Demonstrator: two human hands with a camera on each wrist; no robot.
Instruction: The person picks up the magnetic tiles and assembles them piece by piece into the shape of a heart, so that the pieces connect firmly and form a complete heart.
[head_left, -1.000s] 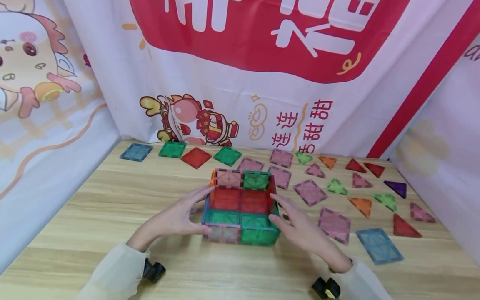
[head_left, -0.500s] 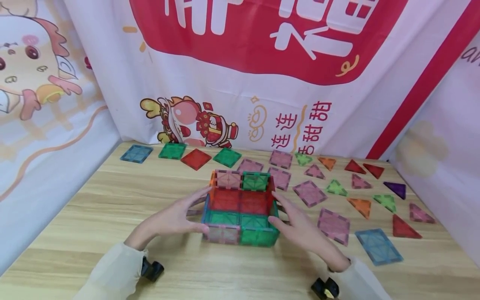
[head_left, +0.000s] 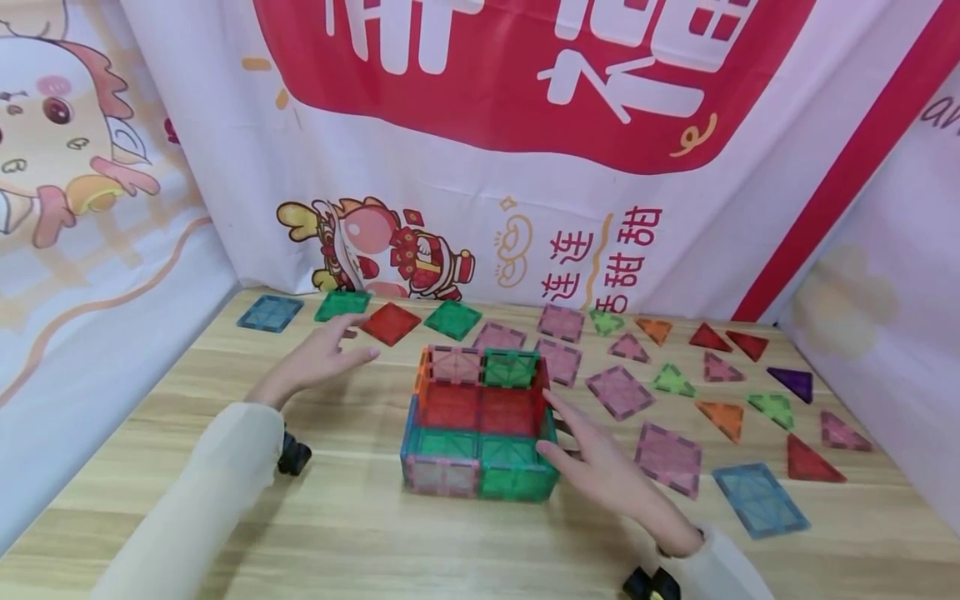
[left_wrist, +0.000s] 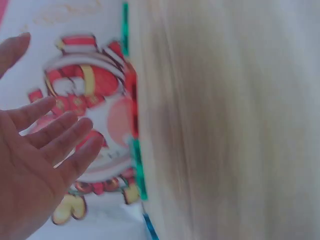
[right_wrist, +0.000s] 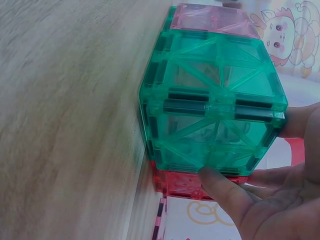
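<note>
A low open-topped box of magnetic tiles [head_left: 480,442] stands on the wooden table, with green, red, pink, orange and blue walls. My right hand [head_left: 600,458] holds its right side. In the right wrist view one finger [right_wrist: 220,192] presses the outside of the wall, while the thumb passes over the rim, its tip hidden behind the green tiles [right_wrist: 215,100]. To the left of the box, my left hand [head_left: 318,362] is in the air with its fingers spread, holding nothing. Nearest to it lie a green square tile [head_left: 341,304] and a red square tile [head_left: 391,323].
A blue square tile [head_left: 270,313] and another green square tile [head_left: 453,320] lie along the back edge. Pink squares [head_left: 620,392], several coloured triangles [head_left: 720,418] and a blue rectangle tile [head_left: 761,500] are spread to the right. Printed cloth [head_left: 480,167] hangs behind the table.
My left hand has let go of the box's left side and moved back and left towards the row of square tiles. My right hand stays at the box, which has hardly moved.
</note>
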